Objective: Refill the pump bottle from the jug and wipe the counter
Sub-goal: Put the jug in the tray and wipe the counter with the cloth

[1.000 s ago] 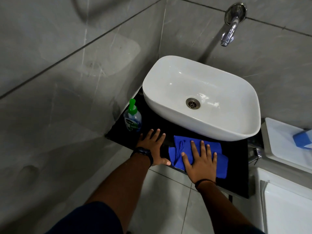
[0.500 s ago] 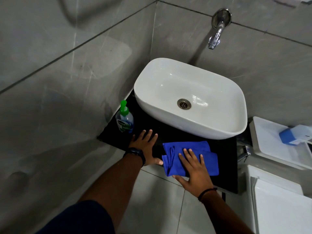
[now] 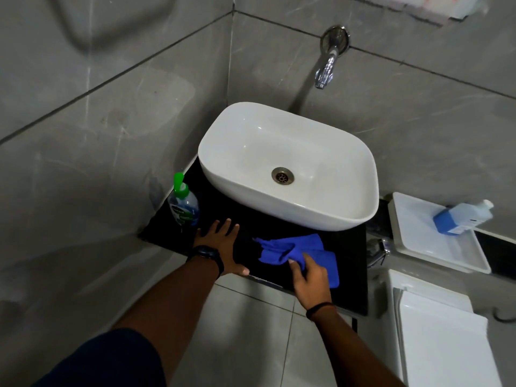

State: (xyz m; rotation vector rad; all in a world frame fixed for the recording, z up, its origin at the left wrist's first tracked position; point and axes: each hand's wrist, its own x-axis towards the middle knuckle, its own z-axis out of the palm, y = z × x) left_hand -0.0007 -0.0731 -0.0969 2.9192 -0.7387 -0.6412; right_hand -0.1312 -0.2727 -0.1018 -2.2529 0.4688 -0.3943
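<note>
A clear pump bottle [image 3: 183, 205] with a green pump stands at the left back of the black counter [image 3: 349, 275], beside the wall. My left hand [image 3: 220, 244] lies flat on the counter just right of the bottle, fingers spread, holding nothing. A blue cloth [image 3: 296, 248] lies bunched on the counter in front of the basin. My right hand [image 3: 310, 272] pinches the cloth's near edge. A blue jug [image 3: 460, 217] with a white cap lies tilted on the white tray at the right.
A white basin [image 3: 287, 166] fills the back of the counter under a chrome wall tap [image 3: 328, 65]. The white tray [image 3: 424, 247] rests on a ledge at the right, above a white toilet cistern [image 3: 435, 331]. Grey tiled walls close in left and behind.
My right hand has gone from lying flat on the spread cloth to pinching its edge, and the cloth has bunched up. My left hand stays flat. The view shifted right, showing the jug.
</note>
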